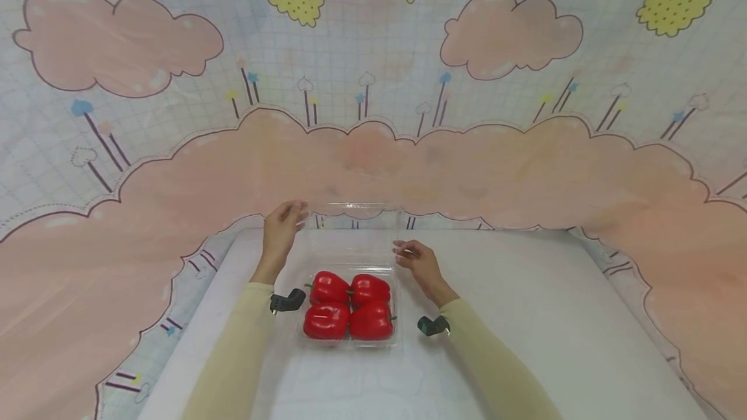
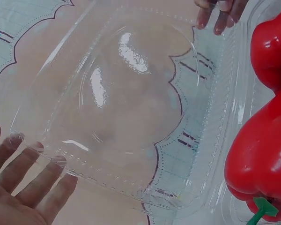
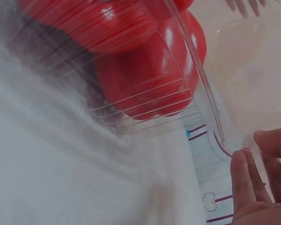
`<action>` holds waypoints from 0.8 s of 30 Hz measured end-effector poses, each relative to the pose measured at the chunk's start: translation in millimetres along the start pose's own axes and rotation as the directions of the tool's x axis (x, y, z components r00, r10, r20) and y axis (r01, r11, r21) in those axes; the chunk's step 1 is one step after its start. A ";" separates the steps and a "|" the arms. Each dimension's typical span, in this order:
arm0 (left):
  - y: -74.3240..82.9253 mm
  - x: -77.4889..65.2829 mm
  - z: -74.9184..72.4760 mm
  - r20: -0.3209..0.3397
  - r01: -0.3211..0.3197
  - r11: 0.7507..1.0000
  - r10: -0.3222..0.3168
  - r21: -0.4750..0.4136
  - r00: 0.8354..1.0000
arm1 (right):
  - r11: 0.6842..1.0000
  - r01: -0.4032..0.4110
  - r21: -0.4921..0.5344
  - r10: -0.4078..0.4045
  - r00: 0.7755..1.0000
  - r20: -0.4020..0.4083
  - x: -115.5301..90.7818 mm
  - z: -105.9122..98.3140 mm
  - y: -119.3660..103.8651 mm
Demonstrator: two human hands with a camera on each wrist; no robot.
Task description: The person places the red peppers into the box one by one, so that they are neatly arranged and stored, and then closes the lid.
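Note:
A clear plastic clamshell box (image 1: 350, 345) lies on the white table with its lid (image 1: 353, 248) raised at the far side. Several red bell peppers (image 1: 371, 321) with green stems sit in its base in two rows. At the lid's upper left corner is my left hand (image 1: 281, 232); in the left wrist view its nearly straight fingers (image 2: 49, 183) touch the edge, the thumb apart from it. Lower on the right side, my right hand (image 1: 421, 266) pinches the lid's edge between thumb and fingers (image 3: 243, 180). The lid's transparency makes its exact contact points hard to see.
The white table (image 1: 525, 316) extends to both sides of the box. Behind it hangs a cloth (image 1: 443, 167) printed with pink clouds, which also borders the table's left and right sides. Dark devices (image 1: 433, 326) are strapped at both wrists.

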State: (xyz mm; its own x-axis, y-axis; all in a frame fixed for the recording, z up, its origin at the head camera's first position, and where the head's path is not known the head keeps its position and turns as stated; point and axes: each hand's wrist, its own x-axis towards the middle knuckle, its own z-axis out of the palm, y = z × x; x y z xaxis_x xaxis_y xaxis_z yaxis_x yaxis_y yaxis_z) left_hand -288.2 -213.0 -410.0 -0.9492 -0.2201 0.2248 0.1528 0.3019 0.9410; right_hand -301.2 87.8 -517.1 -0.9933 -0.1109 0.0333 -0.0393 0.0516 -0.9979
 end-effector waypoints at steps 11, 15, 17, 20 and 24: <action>2.5 -13.6 -6.8 -0.027 -0.021 0.999 0.019 -0.045 0.999 | 0.967 0.104 -0.234 -0.114 0.993 -0.027 -12.4 -6.1 -13.2; 3.2 -19.2 -10.4 -0.025 -0.018 0.998 0.016 -0.064 1.000 | 0.958 0.135 -0.253 -0.151 0.987 -0.045 -21.8 -10.2 -28.4; 3.3 -22.7 -12.3 -0.021 -0.011 0.999 0.010 -0.047 1.000 | 0.955 0.133 -0.266 -0.152 0.987 -0.051 -27.3 -11.9 -36.1; 3.2 -27.7 -14.7 -0.011 -0.001 1.000 0.001 -0.016 1.000 | 0.947 0.139 -0.289 -0.160 0.986 -0.052 -36.0 -13.7 -47.1; 1.2 -32.0 -17.0 0.007 -0.007 1.000 0.007 0.002 1.000 | 0.942 0.152 -0.298 -0.174 0.984 -0.048 -47.3 -14.9 -61.0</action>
State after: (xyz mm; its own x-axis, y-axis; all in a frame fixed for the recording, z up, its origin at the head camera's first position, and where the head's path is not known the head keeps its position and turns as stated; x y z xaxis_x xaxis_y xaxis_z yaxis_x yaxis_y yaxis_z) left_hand -253.0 -221.4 -411.8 -0.9501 -0.2114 0.2292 0.1586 0.3053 0.9390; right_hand -253.5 104.7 -456.9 -0.9754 -0.0705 0.2091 -0.2206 0.3274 -0.9188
